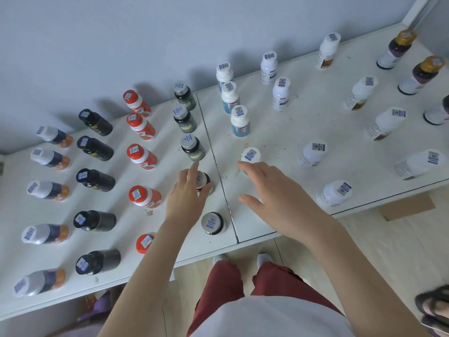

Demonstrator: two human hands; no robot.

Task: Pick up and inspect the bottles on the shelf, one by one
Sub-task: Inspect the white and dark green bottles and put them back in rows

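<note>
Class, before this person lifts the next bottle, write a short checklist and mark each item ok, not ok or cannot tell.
1. Left hand reaches the silver-capped bottle: ok.
2. Grip closed round it: cannot tell.
3. Right hand empty: ok, open.
4. One bottle at a time: not ok, the white-capped bottle is being reached for too.
5. Front bottle beside it upright: ok.

Your left hand (187, 193) reaches forward, palm down, fingers straight, index stretched furthest. Your right hand (274, 195) is beside it, palm down, fingers spread and relaxed, pointing forward-left, gripping nothing. Left forearm (143, 261) and right forearm (340, 251) bare.
</note>
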